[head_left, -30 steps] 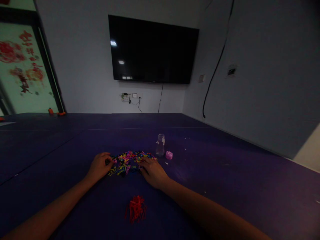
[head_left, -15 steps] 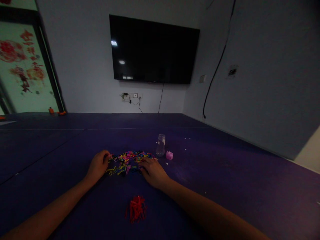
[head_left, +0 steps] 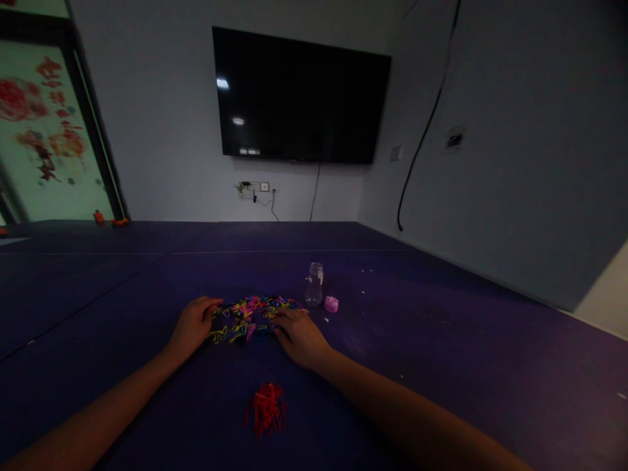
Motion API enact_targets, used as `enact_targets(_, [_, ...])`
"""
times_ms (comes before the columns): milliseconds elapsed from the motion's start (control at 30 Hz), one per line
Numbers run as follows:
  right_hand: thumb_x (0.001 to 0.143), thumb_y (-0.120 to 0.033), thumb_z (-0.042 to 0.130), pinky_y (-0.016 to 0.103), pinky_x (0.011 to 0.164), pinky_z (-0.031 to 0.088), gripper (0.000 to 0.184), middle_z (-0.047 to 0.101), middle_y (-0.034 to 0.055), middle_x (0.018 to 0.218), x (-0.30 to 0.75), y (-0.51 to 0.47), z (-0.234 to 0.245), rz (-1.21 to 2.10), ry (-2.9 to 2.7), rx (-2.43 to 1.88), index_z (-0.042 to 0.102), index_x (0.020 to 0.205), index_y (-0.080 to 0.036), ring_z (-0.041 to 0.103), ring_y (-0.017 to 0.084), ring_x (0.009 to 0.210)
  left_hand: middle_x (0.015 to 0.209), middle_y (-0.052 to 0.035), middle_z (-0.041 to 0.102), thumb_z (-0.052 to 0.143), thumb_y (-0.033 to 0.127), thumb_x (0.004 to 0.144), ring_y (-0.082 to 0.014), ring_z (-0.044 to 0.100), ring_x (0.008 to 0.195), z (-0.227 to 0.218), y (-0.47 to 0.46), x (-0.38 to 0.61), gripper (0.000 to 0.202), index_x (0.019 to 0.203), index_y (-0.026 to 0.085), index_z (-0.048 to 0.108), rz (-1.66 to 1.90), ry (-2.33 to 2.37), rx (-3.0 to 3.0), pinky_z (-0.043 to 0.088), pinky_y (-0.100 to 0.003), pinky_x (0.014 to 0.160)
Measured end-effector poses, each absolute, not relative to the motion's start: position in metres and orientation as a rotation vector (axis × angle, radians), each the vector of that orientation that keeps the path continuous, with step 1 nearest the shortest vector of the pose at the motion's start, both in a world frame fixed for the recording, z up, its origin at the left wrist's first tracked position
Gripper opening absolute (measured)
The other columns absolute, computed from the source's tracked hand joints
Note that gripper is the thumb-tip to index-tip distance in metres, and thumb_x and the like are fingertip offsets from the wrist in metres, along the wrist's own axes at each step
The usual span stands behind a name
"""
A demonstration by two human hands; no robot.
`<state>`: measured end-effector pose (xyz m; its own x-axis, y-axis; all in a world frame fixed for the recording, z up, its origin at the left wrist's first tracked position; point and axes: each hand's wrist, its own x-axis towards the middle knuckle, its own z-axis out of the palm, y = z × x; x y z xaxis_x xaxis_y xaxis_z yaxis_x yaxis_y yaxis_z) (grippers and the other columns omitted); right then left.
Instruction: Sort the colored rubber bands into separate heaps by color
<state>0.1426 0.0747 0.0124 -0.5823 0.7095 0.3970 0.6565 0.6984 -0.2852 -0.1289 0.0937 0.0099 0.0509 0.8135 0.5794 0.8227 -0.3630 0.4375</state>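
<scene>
A loose heap of small colourful rubber bands (head_left: 252,305) in yellow, pink, blue and black is spread on the purple surface in front of me. At its left edge is my left hand (head_left: 193,323), its fingers stretched over the nearest bands with a gap below them to the thumb. My right hand (head_left: 301,338) lies across the heap's right side, fingers apart and their tips on the bands. Closer to me, a separate bunch of red rubber bands (head_left: 268,409) sits between my forearms. Whether tiny bands lie under my fingertips is hidden.
Just beyond my right hand stands a clear bottle (head_left: 314,286), with a pink cap (head_left: 331,304) beside it. White scraps dot the purple surface (head_left: 441,353). On the far wall hangs a television (head_left: 301,98); a black cable (head_left: 417,154) dangles at the right.
My left hand's fingers have straightened out at the heap's left edge; a pink bit by their tips no longer shows. My right hand stays almost still on the heap. The view has shifted slightly.
</scene>
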Motion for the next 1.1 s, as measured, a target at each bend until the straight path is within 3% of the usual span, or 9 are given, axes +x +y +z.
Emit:
enact_targets(333, [0.09, -0.017, 0.043, 0.034, 0.094, 0.039, 0.026, 0.059, 0.0082, 0.117, 0.143, 0.076, 0.011, 0.152, -2.421, -1.042, 0.063, 0.107, -0.018, 0.053, 0.02, 0.11, 0.085, -0.0079, 0.067, 0.039, 0.017, 0.079, -0.0217, 0.065, 0.079, 0.009, 0.096, -0.129, 0.038, 0.105, 0.014, 0.067, -1.233, -1.8, -2.264, 0.051, -0.035, 0.074])
enact_targets(567, [0.089, -0.017, 0.044, 0.032, 0.093, 0.04, 0.025, 0.058, 0.0085, 0.119, 0.143, 0.074, 0.013, 0.12, -2.429, -1.037, 0.063, 0.107, -0.018, 0.053, 0.02, 0.111, 0.087, -0.0061, 0.07, 0.045, 0.022, 0.078, -0.0211, 0.067, 0.08, 0.01, 0.093, -0.126, 0.018, 0.087, 0.018, 0.061, -1.319, -1.869, -2.205, 0.052, -0.033, 0.075])
enact_targets(733, [0.089, -0.017, 0.045, 0.032, 0.093, 0.04, 0.026, 0.059, 0.0083, 0.118, 0.143, 0.075, 0.012, 0.129, -2.43, -1.034, 0.062, 0.109, -0.018, 0.054, 0.019, 0.11, 0.085, -0.0045, 0.069, 0.046, 0.027, 0.08, -0.021, 0.066, 0.08, 0.017, 0.088, -0.122, 0.016, 0.085, 0.02, 0.06, -1.343, -1.808, -2.2, 0.052, -0.034, 0.077])
enact_targets(933, [0.089, -0.018, 0.045, 0.034, 0.094, 0.04, 0.027, 0.058, 0.0085, 0.119, 0.142, 0.075, 0.011, 0.131, -2.415, -1.045, 0.062, 0.111, -0.019, 0.053, 0.02, 0.111, 0.08, -0.0051, 0.067, 0.048, 0.024, 0.084, -0.0195, 0.062, 0.079, 0.025, 0.049, -0.082, 0.013, 0.08, 0.02, 0.06, -1.365, -1.236, -2.444, 0.051, -0.034, 0.075])
enact_targets(1100, [0.09, -0.018, 0.045, 0.033, 0.093, 0.041, 0.026, 0.058, 0.0082, 0.119, 0.141, 0.076, 0.009, 0.129, -2.408, -1.026, 0.063, 0.109, -0.018, 0.053, 0.02, 0.11, 0.072, -0.006, 0.064, 0.044, 0.006, 0.08, -0.0188, 0.059, 0.071, 0.027, 0.001, -0.042, 0.022, 0.084, 0.021, 0.06, -0.959, -0.531, -2.913, 0.05, -0.034, 0.069])
